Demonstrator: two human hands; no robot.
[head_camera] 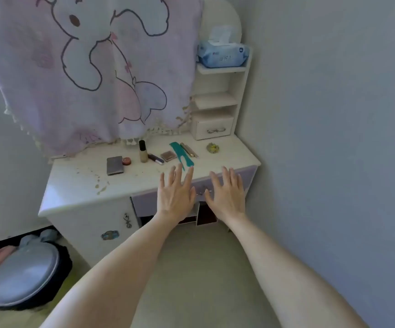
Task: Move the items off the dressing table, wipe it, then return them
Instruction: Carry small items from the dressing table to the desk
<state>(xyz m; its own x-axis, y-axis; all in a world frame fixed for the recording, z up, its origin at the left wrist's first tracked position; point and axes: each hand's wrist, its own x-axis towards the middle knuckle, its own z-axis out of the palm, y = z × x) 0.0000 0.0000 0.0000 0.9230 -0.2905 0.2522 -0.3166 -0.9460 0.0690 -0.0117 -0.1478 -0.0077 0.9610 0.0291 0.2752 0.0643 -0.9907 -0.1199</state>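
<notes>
I hold my left hand (175,192) and right hand (227,194) empty, fingers spread; teal comb (181,155) lies just beyond left fingertips, ready for clearing.

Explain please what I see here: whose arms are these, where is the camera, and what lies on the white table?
There is one picture, from a camera worn on a person's head, looking forward and down. The two bare arms are that person's. The left hand and right hand are spread open near the dressing table; neither holds anything. On the table lie a grey compact, a small red pot, a bottle, a teal comb and a gold tube. Spots mark its left part.
</notes>
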